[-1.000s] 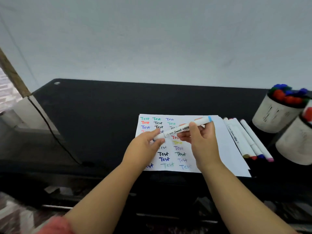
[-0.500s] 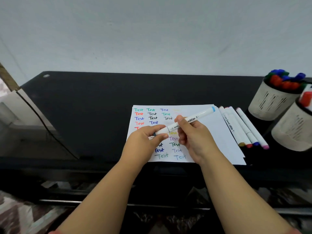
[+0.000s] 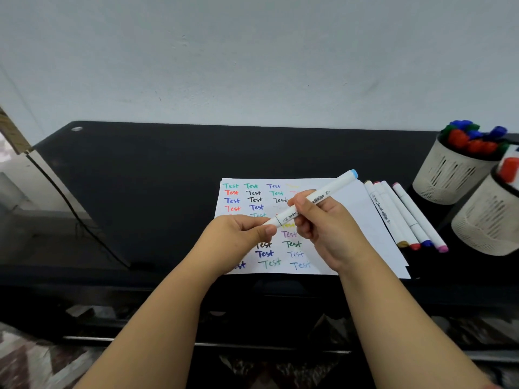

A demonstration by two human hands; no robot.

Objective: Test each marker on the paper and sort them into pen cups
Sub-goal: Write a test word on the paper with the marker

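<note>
**Coach:** Marker point(image 3: 311, 202) first: you had the white-barrelled one with the light blue end held across both hands, above the paper point(image 3: 356, 220). Your right hand point(image 3: 323, 228) pinched the barrel near its middle, thumb and fingers curled round it. Your left hand point(image 3: 238, 237) pinched the cap end point(image 3: 271, 222) between thumb and forefinger.

**Operator:** So was I set up properly to uncap it?

**Coach:** I'd judge so. You gripped either side of the seam, which is where a cap comes away cleanly. To do it well, you needed a straight pull along the barrel, not a bend, and a firm right hand so the tip didn't jerk down onto the writing.

**Operator:** Where should the mark have gone?

**Coach:** The sheet under your hands was already filled with coloured "Test" words down its left part, and the right part was bare white. That bare part looked the sensible spot, so a pale blue wouldn't get lost over darker ink.

**Operator:** And afterwards?

**Coach:** You had four more markers point(image 3: 404, 217) lying side by side just right of the paper, and two pen cups beyond them: the far cup point(image 3: 449, 175) held many coloured caps, while the near cup point(image 3: 488, 220) ran off the edge of view, so its contents I couldn't fully tell. Recap until it seats before sorting.
</note>
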